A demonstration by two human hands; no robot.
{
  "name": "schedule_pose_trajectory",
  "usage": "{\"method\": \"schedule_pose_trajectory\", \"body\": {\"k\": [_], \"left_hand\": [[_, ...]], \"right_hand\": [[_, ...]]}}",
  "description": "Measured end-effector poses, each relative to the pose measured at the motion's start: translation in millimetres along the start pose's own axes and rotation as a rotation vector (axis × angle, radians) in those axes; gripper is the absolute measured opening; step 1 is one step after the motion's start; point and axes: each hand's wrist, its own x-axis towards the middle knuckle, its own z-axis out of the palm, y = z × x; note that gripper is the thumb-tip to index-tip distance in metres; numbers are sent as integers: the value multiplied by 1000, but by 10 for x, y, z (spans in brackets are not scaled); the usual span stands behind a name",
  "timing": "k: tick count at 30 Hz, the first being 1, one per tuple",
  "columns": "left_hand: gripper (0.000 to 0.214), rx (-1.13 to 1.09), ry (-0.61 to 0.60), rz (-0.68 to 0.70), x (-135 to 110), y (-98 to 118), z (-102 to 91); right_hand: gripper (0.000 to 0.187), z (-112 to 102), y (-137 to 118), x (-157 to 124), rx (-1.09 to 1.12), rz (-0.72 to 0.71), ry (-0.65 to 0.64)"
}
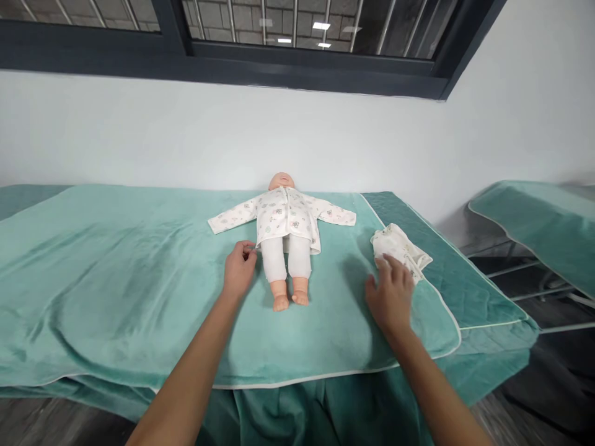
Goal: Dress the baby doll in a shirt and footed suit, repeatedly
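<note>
So the doll is lying face-up between the hands, way closer to the left one, feet toward the person. It's got a printed jacket on, sleeves stretched out sideways. Left hand is right at the jacket's hem with fingers curled in; can't tell if it's actually pinching fabric. Right hand is well apart from the doll, fingers loosely spread at a crumpled printed cloth. Everything's on a green blanket, white wall behind.
</note>
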Motion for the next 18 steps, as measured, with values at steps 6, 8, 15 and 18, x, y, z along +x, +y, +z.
{"method": "schedule_pose_trajectory", "body": {"k": [6, 8, 15, 18], "left_hand": [[18, -61, -35, 21, -39, 33, -9], [18, -90, -51, 19, -70, 49, 2], [13, -235, -142, -48, -381, 240, 11], [14, -309, -231, -29, -493, 556, -133]], "right_hand": [[39, -251, 655, 129, -206, 212, -222], [36, -268, 674, 242, -77, 199, -348], [26, -513, -187, 753, 628, 264, -469], [26, -733, -687, 952, 911, 300, -519]]}}
